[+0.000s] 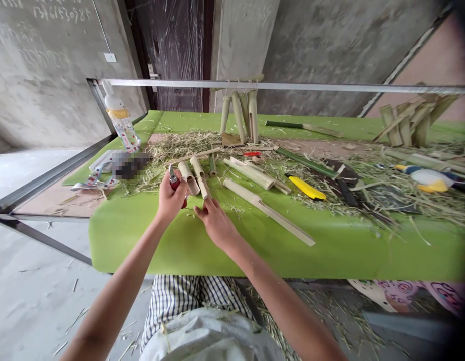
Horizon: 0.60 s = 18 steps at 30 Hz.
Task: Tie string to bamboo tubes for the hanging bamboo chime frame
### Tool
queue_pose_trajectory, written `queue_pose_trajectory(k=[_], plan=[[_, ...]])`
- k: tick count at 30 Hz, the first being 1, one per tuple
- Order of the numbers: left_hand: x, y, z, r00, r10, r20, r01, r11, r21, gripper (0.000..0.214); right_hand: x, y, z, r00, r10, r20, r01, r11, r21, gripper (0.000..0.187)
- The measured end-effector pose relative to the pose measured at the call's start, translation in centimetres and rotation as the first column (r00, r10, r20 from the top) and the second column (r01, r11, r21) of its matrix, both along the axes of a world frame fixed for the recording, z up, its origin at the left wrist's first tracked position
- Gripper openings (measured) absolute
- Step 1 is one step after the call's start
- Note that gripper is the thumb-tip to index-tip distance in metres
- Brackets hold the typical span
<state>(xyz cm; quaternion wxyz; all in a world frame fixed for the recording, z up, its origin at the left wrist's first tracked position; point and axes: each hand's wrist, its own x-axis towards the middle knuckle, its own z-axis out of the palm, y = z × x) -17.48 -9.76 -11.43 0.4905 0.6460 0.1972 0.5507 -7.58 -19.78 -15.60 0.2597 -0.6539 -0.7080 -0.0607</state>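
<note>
My left hand (171, 196) is closed round a red-handled tool (173, 179) with a silver metal head pointing up; its exact kind is hard to make out. Just to its right lies a short hollow bamboo tube (190, 179), open end toward me. My right hand (220, 223) has its fingertips on the near end of a cut bamboo piece (199, 173), whose lower part narrows to a strip. Right of that hand, a long bamboo piece with a stepped cut (268, 208) rests on the green cover (165, 250). Split bamboo lengths (251, 173) lie behind it.
A yellow utility knife (305, 187) and a red object (251, 154) lie among shavings. Bamboo tubes (240, 115) hang from the metal rail (292, 86). A white bottle (118, 113) stands at left, a penguin-like toy (424, 176) lies at right. A green bamboo stick (305, 161) crosses the middle.
</note>
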Motion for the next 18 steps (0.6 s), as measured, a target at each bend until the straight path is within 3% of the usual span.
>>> queue_pose_trajectory(k=[8, 14, 18], plan=[[0.3, 0.4, -0.8, 0.996, 0.027, -0.085, -0.025, 0.999, 0.027, 0.017, 0.0, 0.0, 0.0, 0.998, 0.013, 0.053, -0.012, 1.000, -0.023, 0.029], [0.4, 0.5, 0.8, 1.000, 0.019, -0.024, -0.018, 0.998, 0.060, 0.018, 0.0, 0.0, -0.2, 0.998, 0.034, 0.062, -0.031, 0.998, -0.048, 0.027], [0.3, 0.2, 0.7, 0.996, 0.021, -0.081, -0.021, 1.000, 0.003, 0.016, -0.1, 0.0, -0.5, 0.997, 0.021, -0.077, -0.020, 1.000, 0.008, 0.029]])
